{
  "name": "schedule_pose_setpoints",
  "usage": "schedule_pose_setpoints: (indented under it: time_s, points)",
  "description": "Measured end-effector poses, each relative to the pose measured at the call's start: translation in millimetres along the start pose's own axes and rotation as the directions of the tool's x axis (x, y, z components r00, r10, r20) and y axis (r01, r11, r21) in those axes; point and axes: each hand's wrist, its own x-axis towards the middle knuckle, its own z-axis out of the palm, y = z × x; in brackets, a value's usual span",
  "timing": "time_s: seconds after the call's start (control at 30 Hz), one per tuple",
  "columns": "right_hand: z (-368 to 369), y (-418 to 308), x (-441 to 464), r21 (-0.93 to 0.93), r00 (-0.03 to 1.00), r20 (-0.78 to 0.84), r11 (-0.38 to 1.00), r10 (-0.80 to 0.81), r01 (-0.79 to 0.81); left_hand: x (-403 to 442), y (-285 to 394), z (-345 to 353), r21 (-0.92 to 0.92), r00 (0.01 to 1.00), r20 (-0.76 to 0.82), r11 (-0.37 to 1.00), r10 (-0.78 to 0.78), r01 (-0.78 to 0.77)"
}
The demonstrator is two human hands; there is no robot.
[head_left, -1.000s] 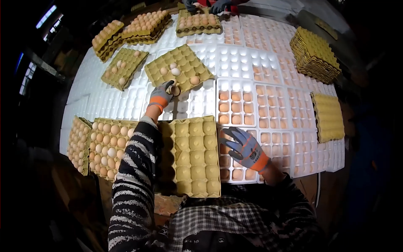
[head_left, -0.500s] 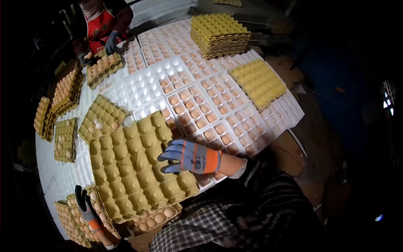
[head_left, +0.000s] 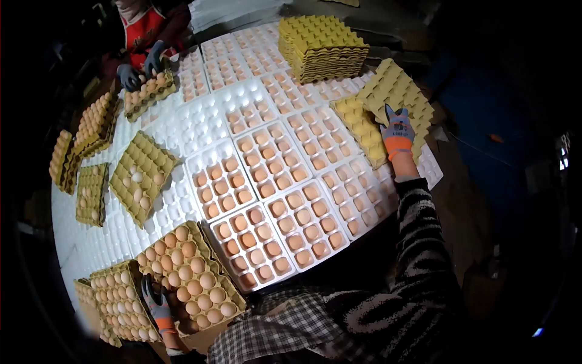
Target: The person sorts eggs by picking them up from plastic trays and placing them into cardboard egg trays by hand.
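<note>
My right hand (head_left: 398, 127), in a grey and orange glove, grips an empty pulp egg tray (head_left: 394, 91). That tray is tilted over a yellow egg tray (head_left: 359, 124) lying at the table's right side. At the near left, my left hand (head_left: 157, 303) has its dark-tipped fingers apart, against the left side of a pulp tray full of brown eggs (head_left: 194, 276). Beside it stands another filled egg tray (head_left: 121, 303). White plastic trays (head_left: 260, 246) holding brown eggs lie between my hands.
A tall stack of empty egg trays (head_left: 321, 51) stands at the back. Pulp trays with a few eggs (head_left: 142, 176) lie at the left. Across the table, a co-worker's gloved hands (head_left: 142, 67) are at another egg tray (head_left: 148, 94). Some white trays (head_left: 206, 124) have bare cups.
My right hand has carried the empty pulp tray from the near left to the right, uncovering the full egg tray and white trays. My left hand has shifted right to the full tray.
</note>
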Motion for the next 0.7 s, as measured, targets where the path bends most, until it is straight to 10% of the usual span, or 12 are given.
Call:
schedule_pose_setpoints:
  time_s: [0.2, 0.27, 0.3, 0.37, 0.5, 0.57, 0.7]
  points:
    - [49.6, -81.8, 41.5, 0.137, 0.980, 0.193, 0.987, 0.057, -0.085, -15.3, 115.9, -45.6, -0.037, 0.947, 0.022, 0.947, 0.319, -0.319]
    - [48.3, -107.9, 2.0, 0.116, 0.948, -0.185, 0.953, -0.258, 0.281, -33.0, 115.6, -50.7, -0.108, 0.932, 0.089, 0.934, 0.350, -0.340]
    - [25.6, -129.7, -36.9, 0.449, 0.898, -0.185, 0.778, -0.399, 0.439, -37.9, 124.8, -53.9, -0.178, 0.920, 0.089, 0.915, 0.381, -0.362]
    - [-30.2, -186.6, -140.6, 0.930, 0.779, -0.060, 0.249, -0.625, 0.271, -51.0, 129.2, -57.7, -0.137, 0.881, 0.132, 0.888, 0.455, -0.439]
    - [-64.3, -238.3, -310.6, 0.875, 0.177, -0.279, -0.174, -0.944, 0.452, -74.6, 134.6, -55.4, -0.145, 0.724, 0.303, 0.781, 0.619, -0.607]
    - [-82.8, -258.2, -352.6, 0.760, -0.063, -0.071, -0.095, -0.995, 0.643, -84.4, 129.6, -45.7, -0.140, 0.739, 0.344, 0.810, 0.579, -0.570]
    - [-87.5, -274.4, -397.7, 0.648, -0.067, -0.023, -0.066, -0.998, 0.759, -91.1, 110.5, -31.2, -0.142, 0.739, 0.290, 0.791, 0.608, -0.595]
